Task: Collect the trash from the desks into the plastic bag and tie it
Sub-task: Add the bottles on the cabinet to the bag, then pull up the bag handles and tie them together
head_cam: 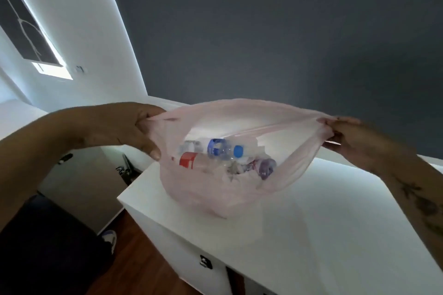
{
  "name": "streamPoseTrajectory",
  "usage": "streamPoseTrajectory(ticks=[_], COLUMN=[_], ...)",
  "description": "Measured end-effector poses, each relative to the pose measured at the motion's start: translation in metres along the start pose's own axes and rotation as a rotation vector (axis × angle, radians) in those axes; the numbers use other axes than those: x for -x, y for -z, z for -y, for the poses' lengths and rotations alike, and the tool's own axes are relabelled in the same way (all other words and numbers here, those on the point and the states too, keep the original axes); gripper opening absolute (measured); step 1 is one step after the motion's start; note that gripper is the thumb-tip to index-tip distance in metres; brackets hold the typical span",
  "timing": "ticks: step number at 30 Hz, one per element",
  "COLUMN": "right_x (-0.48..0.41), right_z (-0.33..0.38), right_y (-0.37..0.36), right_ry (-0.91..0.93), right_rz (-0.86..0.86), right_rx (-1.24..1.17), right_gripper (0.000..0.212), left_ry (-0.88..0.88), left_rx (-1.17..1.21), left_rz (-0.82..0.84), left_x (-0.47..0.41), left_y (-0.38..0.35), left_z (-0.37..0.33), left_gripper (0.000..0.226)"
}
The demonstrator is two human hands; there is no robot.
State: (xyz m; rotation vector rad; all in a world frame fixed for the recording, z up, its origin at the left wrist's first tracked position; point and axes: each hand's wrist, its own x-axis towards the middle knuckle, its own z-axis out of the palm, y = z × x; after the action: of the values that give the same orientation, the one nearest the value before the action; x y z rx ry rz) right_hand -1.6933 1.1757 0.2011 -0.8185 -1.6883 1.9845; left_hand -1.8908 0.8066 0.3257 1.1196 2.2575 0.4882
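Note:
A thin pink plastic bag (pixel 203 194) rests on a white desk (pixel 323 223) with its mouth stretched wide. My left hand (pixel 134 127) pinches the bag's left rim and my right hand (pixel 352 139) pinches the right rim, pulling them apart. Inside lie a clear bottle with a blue cap and blue label (pixel 225 151), a bottle with a red label (pixel 189 160), a purple piece (pixel 266 167) and crumpled white paper (pixel 232 175).
The desk's left corner (pixel 122 196) is near the bag, with a lock on its front (pixel 206 262). A dark grey wall (pixel 263 31) stands behind. Wooden floor (pixel 134 258) and my shoe (pixel 110 239) lie lower left. A window (pixel 26 31) is at the upper left.

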Motion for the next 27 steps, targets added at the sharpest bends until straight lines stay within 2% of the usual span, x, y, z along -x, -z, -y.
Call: streamPoseTrajectory(ticks=[2,3,5,7,8,10,11,12,14,15,17,19,20,21,23,25,27], right_x=[0.008,0.013,0.019,0.022,0.021,0.017,0.014,0.01,0.007,0.011,0.017,0.029,0.036,0.043,0.057,0.072,0.083], right_z=[0.01,0.014,0.019,0.019,0.017,0.013,0.01,0.007,-0.001,-0.003,-0.011,-0.019,-0.021,-0.023,-0.028,-0.033,-0.039], right_y=[0.021,0.03,0.044,0.054,0.055,0.05,0.044,0.036,0.019,0.01,-0.004,-0.015,-0.019,-0.021,-0.019,-0.018,-0.019], right_ry=[0.099,0.155,0.249,0.297,0.311,0.3,0.275,0.257,0.201,0.156,0.105,0.107,0.093,0.074,0.058,0.055,0.015], right_rz=[-0.089,-0.124,-0.198,-0.316,-0.415,-0.594,-0.608,-0.591,-0.544,-0.504,-0.424,-0.399,-0.401,-0.369,-0.233,-0.115,-0.108], right_rx=[-0.102,-0.08,0.126,0.281,0.264,0.04,-0.119,-0.263,-0.421,-0.419,-0.287,0.088,0.244,0.294,0.167,0.071,0.089], right_gripper=[0.025,0.024,0.019,0.023,0.023,0.024,0.027,0.028,0.023,0.025,0.039,0.059,0.067,0.072,0.076,0.088,0.109], left_ry=[-0.033,-0.074,-0.157,-0.175,-0.175,-0.23,-0.283,-0.298,-0.216,-0.132,-0.001,-0.011,-0.092,-0.171,-0.259,-0.227,-0.214], left_rx=[-0.265,-0.34,-0.317,-0.108,0.029,0.365,0.555,0.758,1.202,1.412,1.579,1.59,1.587,1.555,1.392,1.299,1.283], left_rz=[-0.057,-0.122,-0.251,-0.35,-0.395,-0.435,-0.427,-0.419,-0.406,-0.388,-0.38,-0.267,-0.171,-0.094,-0.026,-0.03,-0.029], left_x=[-0.018,-0.028,-0.053,-0.081,-0.096,-0.13,-0.15,-0.17,-0.204,-0.215,-0.225,-0.23,-0.228,-0.225,-0.228,-0.235,-0.243], left_y=[-0.015,-0.021,-0.027,-0.029,-0.03,-0.034,-0.041,-0.048,-0.068,-0.078,-0.089,-0.089,-0.087,-0.084,-0.083,-0.087,-0.093], left_z=[-0.009,-0.013,-0.018,-0.025,-0.026,-0.022,-0.02,-0.017,-0.021,-0.029,-0.04,-0.045,-0.042,-0.038,-0.02,-0.007,-0.001], left_gripper=[0.045,0.036,0.019,0.015,0.017,0.019,0.023,0.028,0.033,0.032,0.032,0.04,0.034,0.019,0.009,0.015,0.021])
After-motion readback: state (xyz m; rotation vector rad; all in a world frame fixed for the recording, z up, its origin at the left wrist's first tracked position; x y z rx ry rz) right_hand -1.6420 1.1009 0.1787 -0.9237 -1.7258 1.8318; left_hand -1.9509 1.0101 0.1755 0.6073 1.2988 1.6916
